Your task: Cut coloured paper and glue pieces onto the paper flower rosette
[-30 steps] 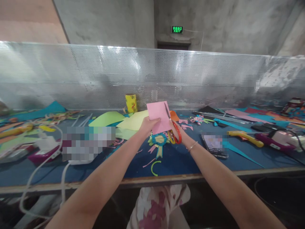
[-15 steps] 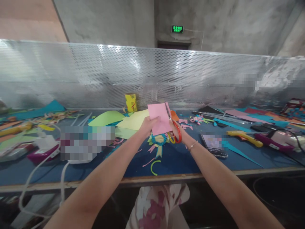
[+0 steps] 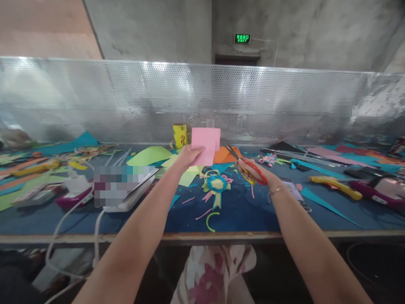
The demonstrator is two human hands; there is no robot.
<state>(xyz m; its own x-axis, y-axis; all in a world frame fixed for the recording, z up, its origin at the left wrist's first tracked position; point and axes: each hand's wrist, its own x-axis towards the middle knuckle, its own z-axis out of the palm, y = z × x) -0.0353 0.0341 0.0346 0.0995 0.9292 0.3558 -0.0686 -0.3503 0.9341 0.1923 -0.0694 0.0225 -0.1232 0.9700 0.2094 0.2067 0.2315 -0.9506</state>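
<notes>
My left hand (image 3: 190, 155) is closed on a sheet of pink paper (image 3: 205, 139), held up off the table. A cut notch shows at the sheet's right side. To the right, my right hand (image 3: 249, 166) grips a pair of scissors (image 3: 257, 172) with red handles; their slightly parted blades point up and left, apart from the paper. Below the hands lies a paper rosette (image 3: 218, 183) with blue fringe, a pale yellow centre and ribbon tails. In front of it rests a curved green paper strip (image 3: 211, 221). Behind the scissors is an orange paper piece (image 3: 221, 156).
A white device (image 3: 133, 198) and its cord stand left. On the right lie a phone (image 3: 297, 193), a yellow utility knife (image 3: 335, 187) and a purple-and-white tool (image 3: 379, 192). A yellow packet (image 3: 180, 136) stands near the perforated metal screen (image 3: 158, 101).
My right hand and the scissors have moved right and down, away from the pink paper. The left hand has shifted slightly left with the sheet. The whole view has swung slightly left.
</notes>
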